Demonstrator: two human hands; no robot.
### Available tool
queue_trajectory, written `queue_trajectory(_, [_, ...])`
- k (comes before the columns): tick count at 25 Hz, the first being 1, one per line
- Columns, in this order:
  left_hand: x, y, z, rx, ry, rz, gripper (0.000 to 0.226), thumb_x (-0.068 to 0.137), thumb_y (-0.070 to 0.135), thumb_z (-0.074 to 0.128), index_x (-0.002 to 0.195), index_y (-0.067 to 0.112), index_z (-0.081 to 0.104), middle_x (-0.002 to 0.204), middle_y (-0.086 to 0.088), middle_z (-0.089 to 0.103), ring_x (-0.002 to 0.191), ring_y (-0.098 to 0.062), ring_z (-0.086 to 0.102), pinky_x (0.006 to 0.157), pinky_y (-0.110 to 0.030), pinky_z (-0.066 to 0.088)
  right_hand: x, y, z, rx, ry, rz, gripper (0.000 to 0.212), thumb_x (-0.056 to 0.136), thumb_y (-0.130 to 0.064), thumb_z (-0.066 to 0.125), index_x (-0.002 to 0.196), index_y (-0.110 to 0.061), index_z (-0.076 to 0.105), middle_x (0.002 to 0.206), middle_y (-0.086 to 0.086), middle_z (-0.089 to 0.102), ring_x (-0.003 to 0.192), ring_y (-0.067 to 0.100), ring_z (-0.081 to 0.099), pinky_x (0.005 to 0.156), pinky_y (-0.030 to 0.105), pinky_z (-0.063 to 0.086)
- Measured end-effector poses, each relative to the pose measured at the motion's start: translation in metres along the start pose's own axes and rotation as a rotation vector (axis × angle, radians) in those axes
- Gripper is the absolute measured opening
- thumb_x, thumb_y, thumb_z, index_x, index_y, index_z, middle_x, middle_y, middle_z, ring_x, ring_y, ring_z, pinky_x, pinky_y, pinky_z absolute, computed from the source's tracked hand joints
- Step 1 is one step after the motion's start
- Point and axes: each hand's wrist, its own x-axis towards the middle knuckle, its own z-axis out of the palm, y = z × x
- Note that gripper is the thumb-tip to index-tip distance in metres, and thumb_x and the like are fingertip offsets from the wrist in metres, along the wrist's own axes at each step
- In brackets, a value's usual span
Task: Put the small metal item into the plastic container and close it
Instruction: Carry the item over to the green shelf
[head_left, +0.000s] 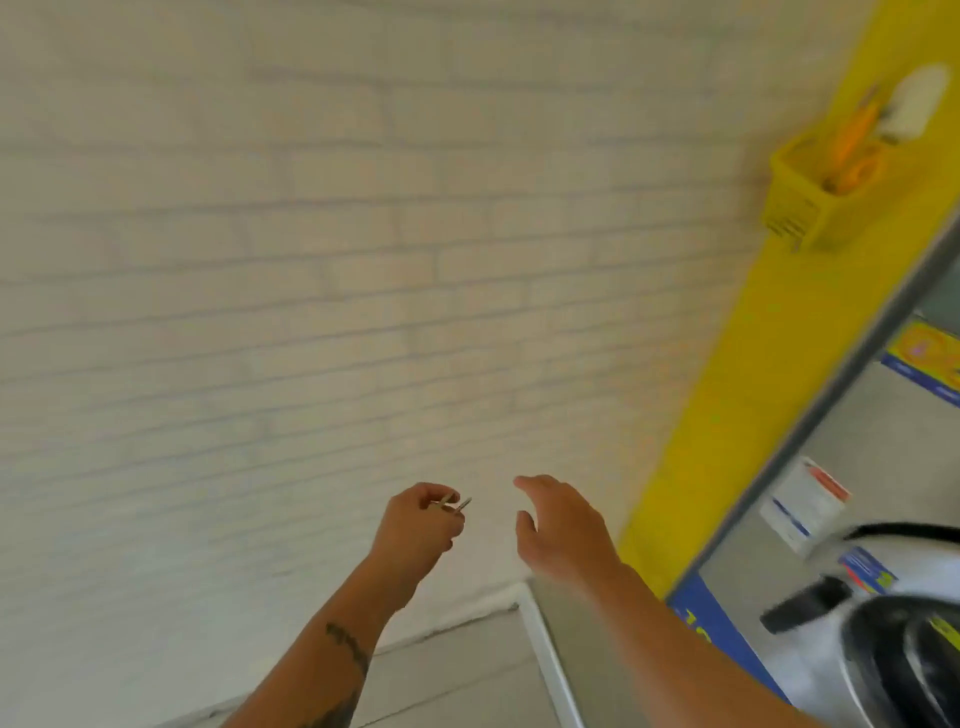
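Note:
My left hand (418, 530) is raised in front of a white brick wall, its fingers pinched on a small thin metal item (456, 504) that sticks out to the right. Just to its right, my right hand (563, 530) hovers with fingers spread and nothing in it. A gap of a hand's width separates the two hands. A yellow plastic basket (802, 202) hangs high on the yellow wall strip at the upper right, holding orange items. I see no lidded plastic container in view. The picture is blurred.
A white-framed grey surface (545, 670) lies below my right forearm. At the right stands a grey metal panel (852, 467) with stickers. A white and black appliance (893, 639) sits at the lower right corner.

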Motion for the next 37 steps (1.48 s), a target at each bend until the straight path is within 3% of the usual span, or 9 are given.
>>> queue_trajectory(3, [-0.052, -0.001, -0.092, -0.089, 0.171, 0.036, 0.018, 0.081, -0.006, 0.059, 0.094, 0.001, 0.069, 0.073, -0.012, 0.065, 0.060, -0.021, 0.060, 0.061, -0.029, 0.054, -0.003, -0.091, 0.009, 0.001, -0.041, -0.184, 0.050, 0.096, -0.026, 0.040, 0.146, -0.023, 0.040, 0.150, -0.006, 0.043, 0.135, 0.017, 0.039, 0.108, 0.033, 0.034])
queue_trajectory(9, [-0.169, -0.047, -0.292, -0.151, 0.466, 0.085, 0.012, 0.092, 0.012, 0.058, 0.094, 0.009, 0.069, 0.086, -0.014, 0.077, 0.061, -0.019, 0.069, 0.060, -0.029, 0.058, -0.042, -0.307, 0.068, 0.037, -0.140, -0.527, 0.049, 0.096, -0.025, 0.042, 0.145, -0.023, 0.041, 0.150, -0.007, 0.043, 0.137, 0.016, 0.038, 0.109, 0.034, 0.033])
queue_trajectory(15, [-0.307, -0.131, -0.497, -0.257, 0.739, 0.041, 0.010, 0.090, 0.007, 0.059, 0.090, 0.007, 0.069, 0.083, -0.009, 0.072, 0.058, -0.015, 0.068, 0.052, -0.022, 0.051, -0.129, -0.538, 0.151, 0.117, -0.251, -0.796, 0.048, 0.094, -0.025, 0.045, 0.141, -0.023, 0.047, 0.146, -0.005, 0.049, 0.132, 0.016, 0.045, 0.107, 0.034, 0.037])
queue_trajectory(23, [-0.461, -0.203, -0.694, -0.354, 1.127, -0.035, 0.013, 0.087, 0.003, 0.057, 0.089, 0.007, 0.069, 0.073, -0.007, 0.063, 0.052, -0.014, 0.059, 0.051, -0.023, 0.049, -0.231, -0.794, 0.242, 0.175, -0.400, -1.123, 0.047, 0.091, -0.024, 0.048, 0.139, -0.019, 0.050, 0.143, 0.000, 0.052, 0.128, 0.019, 0.049, 0.104, 0.033, 0.039])
queue_trajectory(27, [-0.511, -0.229, -0.777, -0.423, 1.286, -0.073, 0.014, 0.086, -0.004, 0.058, 0.094, 0.004, 0.066, 0.071, -0.010, 0.058, 0.054, -0.016, 0.055, 0.048, -0.022, 0.049, -0.261, -0.902, 0.291, 0.199, -0.498, -1.247, 0.047, 0.092, -0.022, 0.048, 0.140, -0.017, 0.049, 0.143, 0.003, 0.052, 0.128, 0.021, 0.049, 0.102, 0.032, 0.039])
queue_trajectory(30, [-0.532, -0.240, -0.848, -0.445, 1.397, -0.058, 0.018, 0.087, -0.007, 0.056, 0.101, -0.001, 0.065, 0.070, -0.012, 0.056, 0.057, -0.018, 0.055, 0.055, -0.025, 0.051, -0.268, -0.987, 0.330, 0.242, -0.540, -1.328, 0.048, 0.092, -0.023, 0.048, 0.139, -0.017, 0.050, 0.142, 0.003, 0.053, 0.128, 0.020, 0.049, 0.104, 0.034, 0.040])
queue_trajectory(37, [-0.561, -0.254, -1.006, -0.518, 1.578, -0.036, 0.021, 0.085, -0.009, 0.054, 0.096, 0.003, 0.068, 0.075, -0.013, 0.057, 0.067, -0.020, 0.054, 0.061, -0.025, 0.052, -0.271, -1.181, 0.394, 0.258, -0.590, -1.449, 0.051, 0.091, -0.025, 0.047, 0.142, -0.019, 0.047, 0.147, 0.000, 0.049, 0.133, 0.019, 0.046, 0.108, 0.037, 0.039])
